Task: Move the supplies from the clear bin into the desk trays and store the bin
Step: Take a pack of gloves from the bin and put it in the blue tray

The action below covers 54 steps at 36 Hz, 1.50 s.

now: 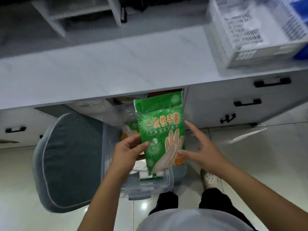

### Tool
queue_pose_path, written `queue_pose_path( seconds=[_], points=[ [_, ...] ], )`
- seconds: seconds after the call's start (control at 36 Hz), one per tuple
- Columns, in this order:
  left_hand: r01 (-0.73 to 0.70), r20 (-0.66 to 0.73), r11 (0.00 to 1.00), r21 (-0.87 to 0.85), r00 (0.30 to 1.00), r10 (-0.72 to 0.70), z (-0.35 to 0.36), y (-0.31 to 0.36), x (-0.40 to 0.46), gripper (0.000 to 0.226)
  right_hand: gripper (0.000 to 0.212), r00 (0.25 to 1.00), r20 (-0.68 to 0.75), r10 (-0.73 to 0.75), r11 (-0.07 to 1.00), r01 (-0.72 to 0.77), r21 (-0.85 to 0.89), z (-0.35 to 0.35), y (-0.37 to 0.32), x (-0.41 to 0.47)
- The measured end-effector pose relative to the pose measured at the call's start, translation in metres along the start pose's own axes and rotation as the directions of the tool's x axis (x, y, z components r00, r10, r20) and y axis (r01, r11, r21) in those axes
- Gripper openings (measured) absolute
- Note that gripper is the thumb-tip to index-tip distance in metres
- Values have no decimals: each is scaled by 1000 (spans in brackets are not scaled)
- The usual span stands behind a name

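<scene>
My left hand point(128, 150) pinches the left edge of a green pack of disposable gloves point(160, 130), held upright above the clear bin point(146, 189). My right hand point(201, 149) is beside the pack's right edge with fingers spread, its thumb touching the lower right corner. The clear bin sits on a grey chair cushion point(70, 160) under the desk edge. Inside the bin lie a second green pack point(130, 130) and some white items point(141, 170), partly hidden by the held pack. A white mesh desk tray point(260, 52) stands on the desk at the upper right.
The white desk top point(100, 67) runs across the view, with a shelf unit point(80, 15) at the back left. Drawers with black handles point(246, 102) sit under the desk on the right. My foot point(210, 179) stands on the tiled floor beside the bin.
</scene>
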<state>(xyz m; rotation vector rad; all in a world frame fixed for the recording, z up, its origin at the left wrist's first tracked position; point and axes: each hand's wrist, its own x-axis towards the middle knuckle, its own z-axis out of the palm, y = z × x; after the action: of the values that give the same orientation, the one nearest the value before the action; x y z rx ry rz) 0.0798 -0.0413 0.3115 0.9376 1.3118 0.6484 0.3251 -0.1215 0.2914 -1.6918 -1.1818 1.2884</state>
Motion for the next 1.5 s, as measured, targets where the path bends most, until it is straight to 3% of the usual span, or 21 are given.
queue_pose_path(
  seconds=[0.14,0.25,0.33,0.42,0.56,0.83,1.03,1.11,1.22,1.31,1.39,1.5],
  points=[
    [-6,-56,987,-162,998,-3,55,18,-30,33,88,992,3,-126,990,126,60,-43,-5,-12],
    [0,-123,974,-225,992,-28,102,20,-45,37,84,991,42,-128,988,124,92,-83,1,-20],
    [17,-145,965,-262,988,-57,145,20,-50,45,83,987,71,-143,989,141,37,-119,7,-19],
    [11,-167,936,-353,983,-75,187,21,-47,36,84,985,89,-148,988,152,-39,-157,11,-14],
    [-72,-162,932,-355,987,14,232,36,-45,47,88,980,110,-163,972,179,-150,-200,4,-1],
    [-275,-248,954,-116,938,240,236,84,3,84,90,950,212,-229,902,288,-321,-211,-37,81],
    [-274,-218,960,-55,942,256,214,114,94,68,89,956,223,-192,816,281,-505,-199,-87,178],
    [-255,-252,961,109,928,275,200,132,143,63,84,964,203,-173,790,259,-556,-187,-105,223],
    [-322,-203,801,504,858,472,180,149,207,63,75,964,205,-168,762,259,-594,-165,-116,282],
    [-170,-163,686,707,905,392,167,143,249,75,71,961,229,-157,707,271,-653,-152,-108,316],
    [22,-149,461,887,959,242,158,125,273,78,73,958,278,-69,522,272,-808,-144,-89,334],
    [3,-127,406,914,952,279,156,106,278,71,73,940,331,-83,432,333,-838,-146,-66,335]
  ],
)
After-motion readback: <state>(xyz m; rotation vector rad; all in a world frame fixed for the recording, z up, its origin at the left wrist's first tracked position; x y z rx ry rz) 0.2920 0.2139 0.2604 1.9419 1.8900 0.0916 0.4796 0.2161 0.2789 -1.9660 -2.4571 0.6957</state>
